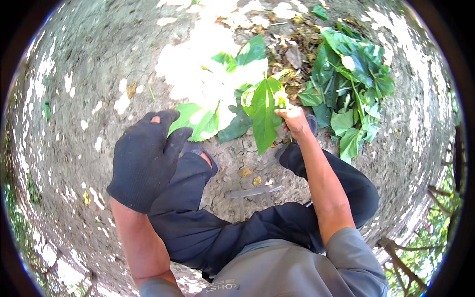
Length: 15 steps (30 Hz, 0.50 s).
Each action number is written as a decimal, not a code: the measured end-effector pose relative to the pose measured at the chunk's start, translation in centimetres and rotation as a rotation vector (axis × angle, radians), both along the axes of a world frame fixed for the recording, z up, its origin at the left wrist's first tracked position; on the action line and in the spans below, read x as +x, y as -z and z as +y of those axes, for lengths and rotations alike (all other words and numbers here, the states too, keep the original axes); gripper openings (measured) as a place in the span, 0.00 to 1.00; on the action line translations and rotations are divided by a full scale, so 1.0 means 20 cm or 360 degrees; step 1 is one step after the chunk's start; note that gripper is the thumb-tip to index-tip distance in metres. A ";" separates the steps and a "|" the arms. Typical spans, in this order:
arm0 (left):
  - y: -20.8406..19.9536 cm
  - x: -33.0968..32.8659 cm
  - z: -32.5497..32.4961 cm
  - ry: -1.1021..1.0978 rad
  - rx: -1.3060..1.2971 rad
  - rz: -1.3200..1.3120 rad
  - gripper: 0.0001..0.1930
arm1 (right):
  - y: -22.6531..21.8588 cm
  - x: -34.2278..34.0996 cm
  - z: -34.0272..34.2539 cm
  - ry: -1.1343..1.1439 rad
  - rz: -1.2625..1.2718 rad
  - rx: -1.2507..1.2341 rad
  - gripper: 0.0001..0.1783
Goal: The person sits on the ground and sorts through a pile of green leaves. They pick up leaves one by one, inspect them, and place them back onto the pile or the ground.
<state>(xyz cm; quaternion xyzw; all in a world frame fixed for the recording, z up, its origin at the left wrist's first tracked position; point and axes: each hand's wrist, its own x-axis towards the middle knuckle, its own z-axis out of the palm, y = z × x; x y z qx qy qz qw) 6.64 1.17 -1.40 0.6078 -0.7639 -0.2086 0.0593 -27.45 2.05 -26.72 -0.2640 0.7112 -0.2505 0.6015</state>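
Black-gloved L hand [146,161] is held next to a light-green leaf [199,122]; can't tell if it's gripped. Big green leaf [266,116] is pinched in bare R hand [295,121]. Beyond, leaf pile [354,81] is seen on ground [99,54].

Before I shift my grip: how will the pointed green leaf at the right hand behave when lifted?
The leaf is probably light for its size, since it looks thin. That thinness suggests it may flop or tear easily. Its broad, flat shape makes rolling unlikely.
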 end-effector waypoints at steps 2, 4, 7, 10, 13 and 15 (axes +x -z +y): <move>-0.03 -0.02 0.00 0.0040 0.0035 0.0021 0.13 | -0.11 -0.06 -0.05 -0.0040 0.0017 -0.0064 0.08; -0.03 -0.02 0.01 0.0072 -0.0020 0.0057 0.13 | -0.20 -0.18 -0.13 -0.0174 0.0139 -0.0151 0.08; -0.03 -0.06 0.01 0.0015 -0.0003 0.0025 0.14 | -0.50 -0.37 -0.29 -0.0362 0.0352 -0.0131 0.11; -0.02 -0.12 0.00 0.0100 -0.0060 0.0019 0.14 | -0.69 -0.59 -0.31 -0.0335 0.0469 -0.0138 0.12; -0.03 -0.14 0.00 0.0115 -0.0058 0.0012 0.15 | -0.85 -0.71 -0.25 -0.0242 0.0265 -0.0282 0.09; -0.03 -0.14 0.00 0.0108 -0.0042 0.0000 0.15 | -0.84 -0.78 -0.19 -0.0041 0.0300 -0.0254 0.08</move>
